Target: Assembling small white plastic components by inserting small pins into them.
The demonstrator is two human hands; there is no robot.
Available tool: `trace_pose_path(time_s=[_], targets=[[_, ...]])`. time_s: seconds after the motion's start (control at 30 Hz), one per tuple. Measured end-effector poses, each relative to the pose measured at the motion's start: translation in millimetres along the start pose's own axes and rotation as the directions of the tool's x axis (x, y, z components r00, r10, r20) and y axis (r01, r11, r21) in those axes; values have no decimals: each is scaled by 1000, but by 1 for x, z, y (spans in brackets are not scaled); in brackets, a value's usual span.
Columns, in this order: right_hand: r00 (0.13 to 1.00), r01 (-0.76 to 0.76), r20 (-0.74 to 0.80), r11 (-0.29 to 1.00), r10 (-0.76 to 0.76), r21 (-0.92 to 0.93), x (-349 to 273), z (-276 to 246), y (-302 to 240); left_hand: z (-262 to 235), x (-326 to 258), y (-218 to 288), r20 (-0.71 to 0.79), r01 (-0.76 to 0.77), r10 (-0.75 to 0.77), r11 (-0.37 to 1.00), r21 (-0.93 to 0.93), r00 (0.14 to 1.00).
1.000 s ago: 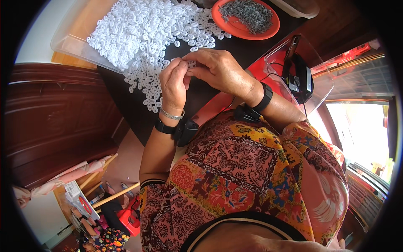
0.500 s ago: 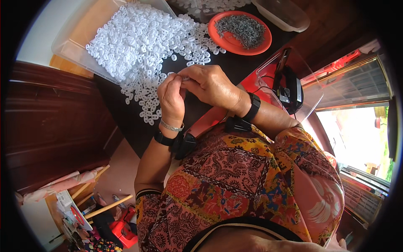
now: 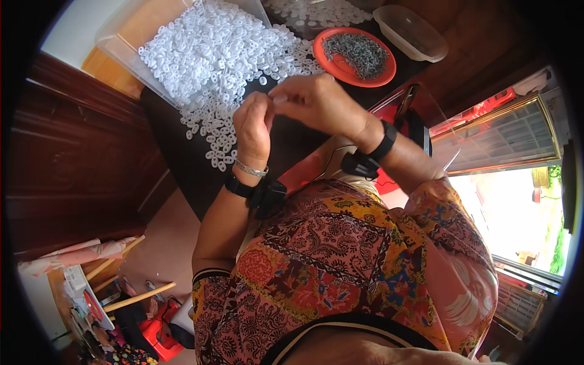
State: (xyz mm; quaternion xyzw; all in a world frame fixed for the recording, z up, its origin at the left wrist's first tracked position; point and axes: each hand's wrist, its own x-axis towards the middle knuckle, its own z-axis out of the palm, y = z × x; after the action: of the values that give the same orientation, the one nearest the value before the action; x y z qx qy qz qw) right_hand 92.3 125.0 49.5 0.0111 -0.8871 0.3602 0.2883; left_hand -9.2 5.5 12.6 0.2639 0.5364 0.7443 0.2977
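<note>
Over the near side of the dark table, my left hand and my right hand meet at the fingertips. Both are closed in a pinch. Whatever sits between the fingers is too small and too covered to make out. Just beyond and left of them spreads a big heap of small white oval plastic pieces with two holes. Some of these lie loose beside my left hand. An orange-red plate, bearing a pile of small grey metal pieces, stands beyond my right hand.
The heap spills from a tipped clear plastic bin at the far left. An oval translucent tray stands at the far right. More white pieces lie at the back. A clear box with black things is right of my arm.
The view has shifted a little, so the table things sit farther right. My right hand has lifted and turned slightly, its wrist farther right, while the fingertips of both hands stay together.
</note>
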Motion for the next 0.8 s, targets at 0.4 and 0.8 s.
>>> trace_pose_path(time_s=[0.4, 0.8], targets=[[963, 74, -173, 823, -205, -564, 119, -81, 63, -51, 31, 13, -354, -159, 113, 982, -103, 928], [895, 62, 370, 753, 249, -655, 86, 54, 92, -46, 32, 5, -309, -103, 65, 989, -109, 949]])
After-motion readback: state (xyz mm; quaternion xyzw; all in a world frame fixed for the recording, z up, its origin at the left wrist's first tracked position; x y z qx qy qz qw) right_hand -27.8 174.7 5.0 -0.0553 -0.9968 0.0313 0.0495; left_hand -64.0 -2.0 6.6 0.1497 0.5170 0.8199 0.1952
